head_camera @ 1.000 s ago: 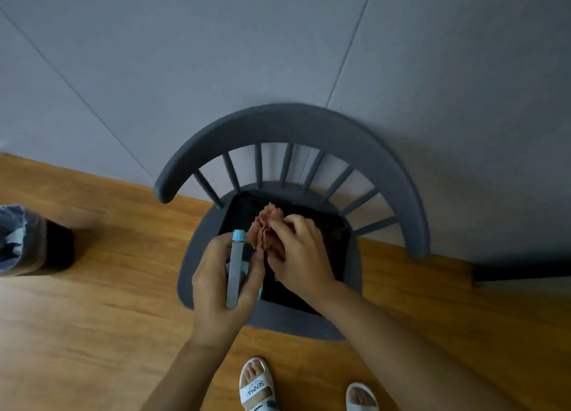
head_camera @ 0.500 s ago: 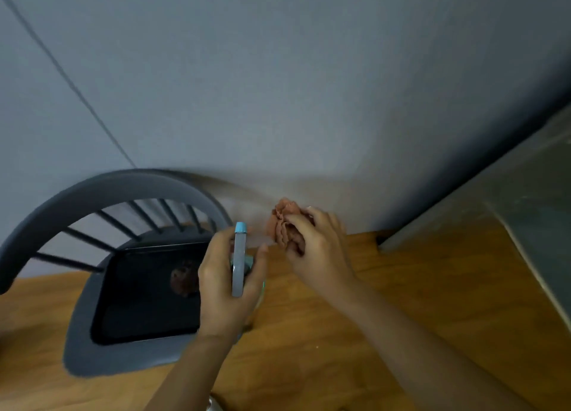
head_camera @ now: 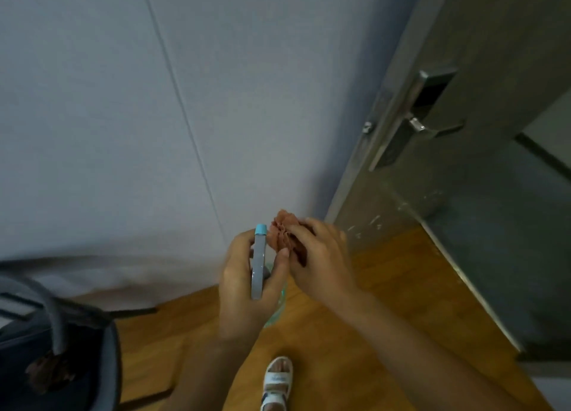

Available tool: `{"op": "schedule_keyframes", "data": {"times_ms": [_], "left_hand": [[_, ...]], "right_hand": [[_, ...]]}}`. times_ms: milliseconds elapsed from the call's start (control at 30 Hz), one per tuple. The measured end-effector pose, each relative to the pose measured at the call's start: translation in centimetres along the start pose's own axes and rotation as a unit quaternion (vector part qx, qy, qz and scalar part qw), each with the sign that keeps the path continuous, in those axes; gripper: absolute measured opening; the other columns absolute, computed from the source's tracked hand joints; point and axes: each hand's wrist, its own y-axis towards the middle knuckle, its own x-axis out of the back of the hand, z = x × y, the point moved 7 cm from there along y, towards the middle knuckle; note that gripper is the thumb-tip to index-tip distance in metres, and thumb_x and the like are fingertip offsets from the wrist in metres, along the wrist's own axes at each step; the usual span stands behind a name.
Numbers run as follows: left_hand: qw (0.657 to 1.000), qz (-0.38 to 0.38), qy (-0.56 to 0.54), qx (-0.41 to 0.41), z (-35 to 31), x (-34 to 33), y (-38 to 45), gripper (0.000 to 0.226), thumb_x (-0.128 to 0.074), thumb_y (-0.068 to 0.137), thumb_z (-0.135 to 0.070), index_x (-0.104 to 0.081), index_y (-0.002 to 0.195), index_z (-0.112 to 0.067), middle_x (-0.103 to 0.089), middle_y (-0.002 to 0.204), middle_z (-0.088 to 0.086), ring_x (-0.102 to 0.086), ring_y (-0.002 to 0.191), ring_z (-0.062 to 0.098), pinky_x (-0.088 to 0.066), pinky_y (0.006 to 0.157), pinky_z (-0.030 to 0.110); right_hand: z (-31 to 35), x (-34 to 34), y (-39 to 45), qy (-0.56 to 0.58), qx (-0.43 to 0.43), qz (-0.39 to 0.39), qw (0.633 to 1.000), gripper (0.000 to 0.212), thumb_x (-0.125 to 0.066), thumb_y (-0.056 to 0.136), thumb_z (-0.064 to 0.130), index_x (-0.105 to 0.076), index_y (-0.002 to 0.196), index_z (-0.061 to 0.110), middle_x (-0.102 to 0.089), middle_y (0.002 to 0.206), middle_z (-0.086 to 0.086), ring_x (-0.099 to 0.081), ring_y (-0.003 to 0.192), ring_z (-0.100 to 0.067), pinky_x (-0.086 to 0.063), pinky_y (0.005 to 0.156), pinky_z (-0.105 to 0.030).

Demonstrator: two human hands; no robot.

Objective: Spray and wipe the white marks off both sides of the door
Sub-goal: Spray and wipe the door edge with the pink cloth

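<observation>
I note the view has swung off the chair (head_camera: 58, 333); the door (head_camera: 482, 194), white marks (head_camera: 375, 220) low, now lies at two o'clock. Left hand (head_camera: 244, 281) grips the spray bottle (head_camera: 259, 262), right hand (head_camera: 321, 256) the cloth (head_camera: 282, 231). Spraying appears imminent.

Spray bottle (head_camera: 259, 262) body mostly behind left hand (head_camera: 244, 284)

A pale grey panelled wall (head_camera: 123, 117) with thin vertical seams filled most of the view above a warm brown wooden plank floor (head_camera: 386, 287). A dark grey spindle-back chair (head_camera: 58, 324), blurred, stood at lower left against that wall.
</observation>
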Motion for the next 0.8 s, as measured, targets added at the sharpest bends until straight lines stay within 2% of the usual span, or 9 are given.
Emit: {"op": "schedule_keyframes", "data": {"times_ms": [67, 133, 267, 367, 533, 600, 667, 733, 800], "left_hand": [[1.000, 0.016, -0.001, -0.025, -1.5, -4.4, 2.0, 0.028, -0.079, 0.093, -0.014, -0.062, 0.115, -0.014, -0.068, 0.098, -0.010, -0.069, 0.090, 0.014, -0.060, 0.075, 0.026], [0.999, 0.029, 0.002, -0.037, -2.7, -9.0, 3.8, 0.027, -0.078, 0.091, -0.018, -0.061, 0.113, -0.018, -0.067, 0.097, -0.013, -0.068, 0.086, 0.010, -0.057, 0.069, 0.018], [0.998, 0.056, -0.025, -0.022, -3.2, -18.4, 7.0, 0.027, -0.080, 0.090, -0.016, -0.063, 0.111, -0.016, -0.063, 0.086, -0.012, -0.061, 0.064, 0.008, -0.050, 0.060, 0.016], [0.996, 0.075, -0.023, -0.047, -4.4, -25.2, 9.0, 0.026, -0.077, 0.088, -0.023, -0.063, 0.110, -0.017, -0.060, 0.083, -0.011, -0.061, 0.066, 0.008, -0.048, 0.061, 0.014], [0.995, 0.092, -0.024, -0.031, -6.1, -34.7, 11.7, 0.022, -0.077, 0.091, -0.033, -0.062, 0.106, -0.026, -0.061, 0.086, -0.011, -0.060, 0.067, 0.013, -0.051, 0.060, 0.025], [0.996, 0.079, -0.015, -0.032, -6.5, -37.9, 12.3, 0.024, -0.077, 0.091, -0.037, -0.063, 0.108, -0.028, -0.061, 0.089, -0.012, -0.062, 0.072, 0.015, -0.053, 0.062, 0.025], [0.998, 0.063, -0.001, -0.018, -6.2, -40.9, 12.7, 0.025, -0.078, 0.090, -0.038, -0.063, 0.107, -0.029, -0.062, 0.087, -0.011, -0.062, 0.069, 0.018, -0.055, 0.060, 0.034], [0.999, 0.040, 0.028, -0.009, -6.0, -43.8, 12.8, 0.027, -0.078, 0.088, -0.035, -0.063, 0.107, -0.024, -0.063, 0.085, -0.010, -0.064, 0.071, 0.017, -0.055, 0.060, 0.040], [0.999, 0.011, 0.040, 0.008, -6.1, -46.5, 12.5, 0.024, -0.079, 0.090, -0.030, -0.064, 0.107, -0.022, -0.065, 0.087, -0.009, -0.066, 0.076, 0.016, -0.055, 0.063, 0.041]], "right_hand": [[-4.5, 1.8, 0.8, -0.003, -0.026, 0.019, 0.999, 0.052, -0.073, 0.093, 0.035, -0.058, 0.142, 0.033, -0.060, 0.133, 0.007, -0.052, 0.123, -0.018, -0.038, 0.104, -0.033], [-9.3, 3.7, 1.4, -0.020, -0.046, 0.025, 0.998, 0.054, -0.070, 0.093, 0.035, -0.056, 0.145, 0.034, -0.059, 0.135, 0.008, -0.052, 0.124, -0.018, -0.041, 0.106, -0.037], [-18.3, 7.7, 2.8, -0.039, -0.097, 0.034, 0.994, 0.054, -0.067, 0.094, 0.041, -0.053, 0.146, 0.038, -0.057, 0.136, 0.007, -0.052, 0.124, -0.018, -0.037, 0.106, -0.034], [-24.6, 10.5, 3.9, -0.041, -0.113, 0.032, 0.992, 0.051, -0.066, 0.093, 0.041, -0.055, 0.143, 0.039, -0.060, 0.130, 0.006, -0.056, 0.118, -0.020, -0.038, 0.098, -0.034], [-34.3, 14.5, 5.7, -0.022, -0.132, 0.030, 0.991, 0.051, -0.070, 0.086, 0.036, -0.060, 0.136, 0.040, -0.060, 0.125, 0.010, -0.058, 0.113, -0.017, -0.049, 0.095, -0.042], [-38.1, 15.3, 6.4, -0.007, -0.112, 0.045, 0.993, 0.056, -0.072, 0.087, 0.036, -0.055, 0.140, 0.042, -0.059, 0.125, 0.014, -0.056, 0.115, -0.012, -0.050, 0.096, -0.040], [-41.9, 15.6, 7.2, 0.014, -0.081, 0.080, 0.993, 0.059, -0.069, 0.091, 0.039, -0.048, 0.146, 0.043, -0.058, 0.130, 0.015, -0.055, 0.119, -0.009, -0.051, 0.099, -0.037], [-45.7, 15.8, 7.7, 0.015, -0.053, 0.112, 0.992, 0.055, -0.064, 0.092, 0.042, -0.050, 0.145, 0.039, -0.057, 0.132, 0.011, -0.056, 0.119, -0.011, -0.051, 0.100, -0.035], [-49.3, 16.4, 7.9, 0.016, -0.034, 0.132, 0.991, 0.045, -0.062, 0.091, 0.042, -0.059, 0.135, 0.035, -0.056, 0.126, 0.008, -0.057, 0.111, -0.014, -0.052, 0.097, -0.036]]}}
